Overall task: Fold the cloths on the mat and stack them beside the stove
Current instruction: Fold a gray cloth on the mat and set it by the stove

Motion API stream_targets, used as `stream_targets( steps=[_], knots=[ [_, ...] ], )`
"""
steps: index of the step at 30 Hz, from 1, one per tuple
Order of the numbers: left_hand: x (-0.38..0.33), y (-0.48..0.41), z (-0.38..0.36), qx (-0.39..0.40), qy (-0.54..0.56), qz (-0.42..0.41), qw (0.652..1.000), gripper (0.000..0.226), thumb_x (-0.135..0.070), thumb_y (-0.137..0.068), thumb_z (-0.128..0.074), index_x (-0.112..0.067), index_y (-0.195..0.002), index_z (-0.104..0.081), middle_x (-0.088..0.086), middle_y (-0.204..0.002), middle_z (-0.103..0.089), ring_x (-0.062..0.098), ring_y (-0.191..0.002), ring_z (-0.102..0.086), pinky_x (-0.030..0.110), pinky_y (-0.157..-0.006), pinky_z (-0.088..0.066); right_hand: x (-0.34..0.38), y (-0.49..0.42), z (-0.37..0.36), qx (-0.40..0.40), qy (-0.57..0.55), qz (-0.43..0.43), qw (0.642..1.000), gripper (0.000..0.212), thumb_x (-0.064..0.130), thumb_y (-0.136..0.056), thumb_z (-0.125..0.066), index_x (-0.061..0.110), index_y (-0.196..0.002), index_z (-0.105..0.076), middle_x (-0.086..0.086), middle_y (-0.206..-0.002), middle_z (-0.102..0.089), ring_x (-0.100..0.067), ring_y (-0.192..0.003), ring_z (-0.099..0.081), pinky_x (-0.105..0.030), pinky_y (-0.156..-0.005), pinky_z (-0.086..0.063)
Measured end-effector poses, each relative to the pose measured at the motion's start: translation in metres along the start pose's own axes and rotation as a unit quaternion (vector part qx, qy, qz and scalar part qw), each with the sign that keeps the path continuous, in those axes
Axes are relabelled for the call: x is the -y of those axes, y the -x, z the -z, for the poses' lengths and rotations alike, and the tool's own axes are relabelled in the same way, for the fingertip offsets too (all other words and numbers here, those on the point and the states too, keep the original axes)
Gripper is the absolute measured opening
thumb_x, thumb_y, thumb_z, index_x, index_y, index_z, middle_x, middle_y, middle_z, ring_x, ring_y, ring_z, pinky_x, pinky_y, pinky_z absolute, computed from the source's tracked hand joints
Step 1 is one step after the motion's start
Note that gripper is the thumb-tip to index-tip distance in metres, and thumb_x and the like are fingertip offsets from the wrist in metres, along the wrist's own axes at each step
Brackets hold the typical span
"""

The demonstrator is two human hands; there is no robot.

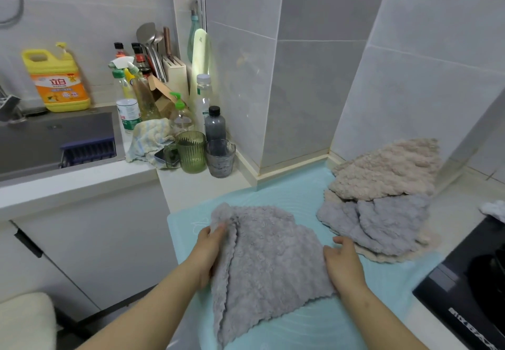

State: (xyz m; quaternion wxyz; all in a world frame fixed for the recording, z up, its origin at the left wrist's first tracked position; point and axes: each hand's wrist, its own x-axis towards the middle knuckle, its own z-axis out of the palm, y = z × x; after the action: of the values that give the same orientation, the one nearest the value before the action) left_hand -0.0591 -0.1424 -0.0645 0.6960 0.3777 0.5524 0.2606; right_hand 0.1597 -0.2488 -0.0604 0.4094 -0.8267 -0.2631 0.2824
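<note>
A fluffy grey cloth (pixel 267 262) lies spread on the light blue mat (pixel 295 194). My left hand (pixel 210 246) grips its left edge, where a flap is doubled over. My right hand (pixel 343 262) rests at the cloth's right edge with its fingers loosely curled. Behind and to the right lies a loose heap: a beige cloth (pixel 388 169) on top of another grey cloth (pixel 382 221), with a beige edge showing underneath. The black stove (pixel 464 289) is at the right, just past the mat.
A green ribbed cup (pixel 191 153), a clear glass (pixel 220 158) and several bottles crowd the counter at the back left. A crumpled pale rag (pixel 149 139) sits beside the sink (pixel 54 142). Tiled walls close in behind the mat. A white cloth (pixel 494 209) lies above the stove.
</note>
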Motion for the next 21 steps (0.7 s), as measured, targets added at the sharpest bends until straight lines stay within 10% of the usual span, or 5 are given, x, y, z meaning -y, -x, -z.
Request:
stream_targets(
  steps=[4, 10, 13, 16, 21],
  knots=[
    [0.019, 0.016, 0.006, -0.047, -0.214, -0.182, 0.959, 0.079, -0.037, -0.082, -0.066, -0.034, -0.144, -0.017, 0.004, -0.146, -0.031, 0.025, -0.127, -0.041, 0.036, -0.105, -0.036, -0.011, 0.022, -0.005, -0.046, 0.227, 0.173, 0.957, 0.033, 0.015, -0.086, -0.057, 0.02, -0.119, -0.055, -0.006, -0.121, -0.049, -0.026, -0.11, -0.046, -0.034, -0.09, -0.037],
    [0.055, 0.04, 0.005, -0.044, -0.604, -0.399, 0.688, 0.047, -0.061, -0.072, -0.04, -0.04, -0.111, -0.055, -0.008, -0.127, -0.048, 0.023, -0.119, -0.049, 0.043, -0.09, -0.041, -0.027, 0.039, -0.016, 0.154, 0.332, 0.318, 0.874, 0.024, 0.039, -0.085, -0.052, 0.034, -0.107, -0.059, 0.019, -0.101, -0.043, -0.006, -0.103, -0.035, -0.022, -0.085, -0.024],
    [0.063, 0.047, 0.005, 0.05, -0.691, -0.299, 0.657, 0.086, -0.089, -0.058, -0.023, -0.042, -0.128, -0.039, -0.013, -0.138, -0.033, 0.012, -0.134, -0.023, 0.044, -0.102, -0.02, -0.033, 0.035, -0.009, 0.239, 0.296, 0.271, 0.884, 0.035, 0.053, -0.071, -0.054, 0.052, -0.105, -0.048, 0.023, -0.11, -0.039, -0.001, -0.109, -0.029, -0.021, -0.092, -0.021],
    [0.072, 0.048, 0.008, 0.048, -0.732, -0.342, 0.588, 0.068, -0.079, -0.06, -0.035, -0.04, -0.114, -0.047, -0.011, -0.12, -0.054, 0.015, -0.117, -0.043, 0.044, -0.083, -0.048, -0.034, 0.03, 0.0, 0.281, 0.289, 0.276, 0.873, 0.037, 0.036, -0.079, -0.064, 0.056, -0.103, -0.044, 0.028, -0.111, -0.038, -0.002, -0.111, -0.03, -0.023, -0.102, -0.024],
    [0.055, 0.044, 0.016, 0.064, -0.667, -0.387, 0.634, 0.039, -0.036, -0.073, -0.037, -0.033, -0.1, -0.065, -0.013, -0.097, -0.065, 0.012, -0.088, -0.06, 0.021, -0.065, -0.046, -0.023, 0.033, -0.009, 0.213, 0.323, 0.308, 0.87, 0.017, 0.025, -0.092, -0.054, 0.027, -0.104, -0.066, 0.015, -0.099, -0.053, -0.009, -0.1, -0.045, -0.022, -0.093, -0.037]
  ],
)
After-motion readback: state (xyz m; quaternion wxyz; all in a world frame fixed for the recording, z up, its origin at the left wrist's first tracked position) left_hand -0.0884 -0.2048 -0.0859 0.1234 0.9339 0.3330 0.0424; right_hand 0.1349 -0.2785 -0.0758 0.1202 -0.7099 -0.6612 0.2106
